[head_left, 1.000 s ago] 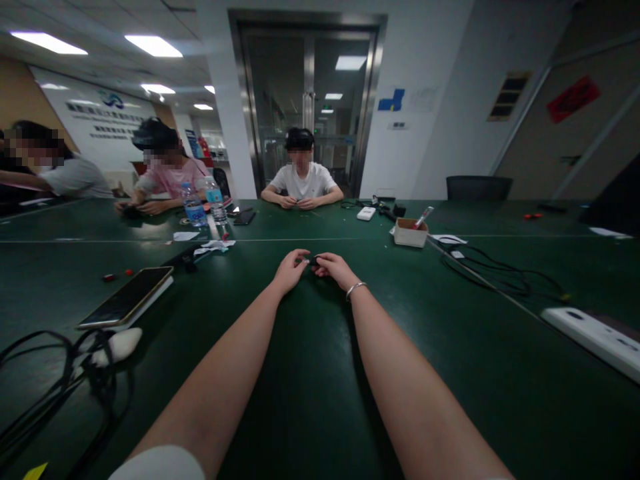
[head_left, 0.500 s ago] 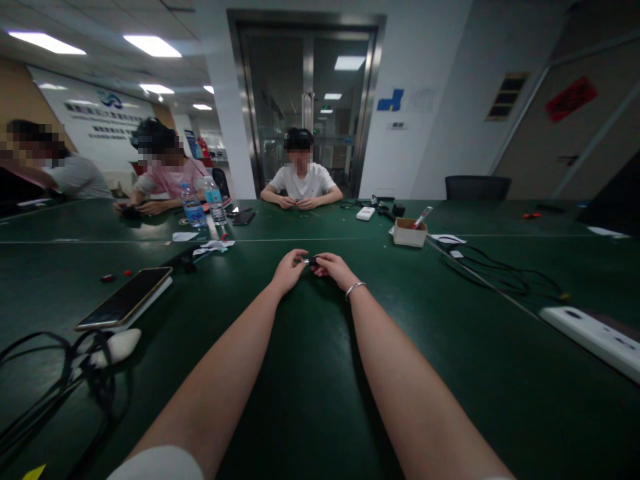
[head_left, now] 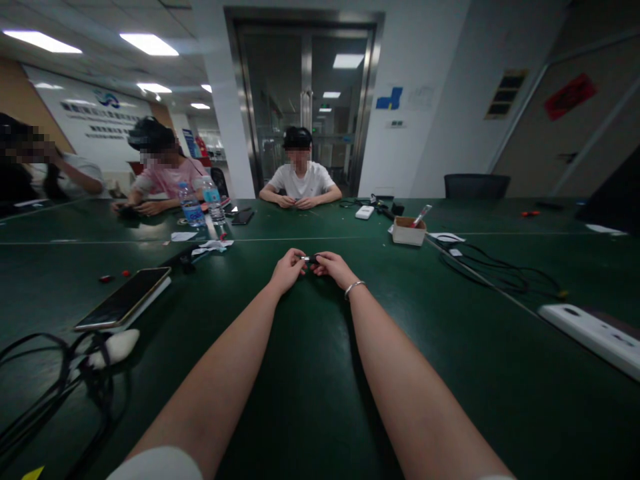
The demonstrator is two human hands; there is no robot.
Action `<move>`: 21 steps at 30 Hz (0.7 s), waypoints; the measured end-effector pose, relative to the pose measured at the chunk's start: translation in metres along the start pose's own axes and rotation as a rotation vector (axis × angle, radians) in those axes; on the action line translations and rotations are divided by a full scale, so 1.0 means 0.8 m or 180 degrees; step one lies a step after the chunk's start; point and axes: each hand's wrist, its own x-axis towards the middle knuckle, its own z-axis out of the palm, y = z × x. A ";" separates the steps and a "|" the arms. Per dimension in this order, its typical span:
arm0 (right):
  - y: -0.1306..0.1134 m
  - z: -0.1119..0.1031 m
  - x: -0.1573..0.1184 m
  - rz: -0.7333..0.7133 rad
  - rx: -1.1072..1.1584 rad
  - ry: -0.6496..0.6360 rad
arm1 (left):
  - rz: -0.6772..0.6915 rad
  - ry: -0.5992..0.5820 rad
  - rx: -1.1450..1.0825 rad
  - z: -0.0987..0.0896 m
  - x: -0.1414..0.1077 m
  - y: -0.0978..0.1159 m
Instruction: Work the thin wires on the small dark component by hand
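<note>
Over the middle of the dark green table point(head_left: 320, 373), a small black object with a silver end point(head_left: 313, 259) is held between my hands. My right hand point(head_left: 336, 268), with a silver bangle at the wrist, pinches its black part. The fingertips of my left hand point(head_left: 289, 270) are closed on the silver end at its left. The object is too small to make out in detail.
A phone on a white box point(head_left: 125, 297), a white mouse point(head_left: 116, 347) and black cables lie left. Bottles point(head_left: 192, 207), a small box point(head_left: 409, 231) and a power strip point(head_left: 593, 337) stand farther out. Three people sit across the table.
The fingers of my left hand have closed in on the silver end. My right hand has hardly moved. At the far left, a person has shifted and raised a hand toward the head.
</note>
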 end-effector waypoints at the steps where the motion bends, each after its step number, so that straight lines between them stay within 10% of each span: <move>1: 0.000 0.000 0.000 -0.0003 0.0001 0.0005 | -0.0048 -0.0025 -0.0012 0.000 -0.001 0.001; 21: -0.001 0.001 -0.001 -0.0003 -0.0001 -0.0006 | -0.0036 0.0111 -0.0335 0.000 0.001 0.000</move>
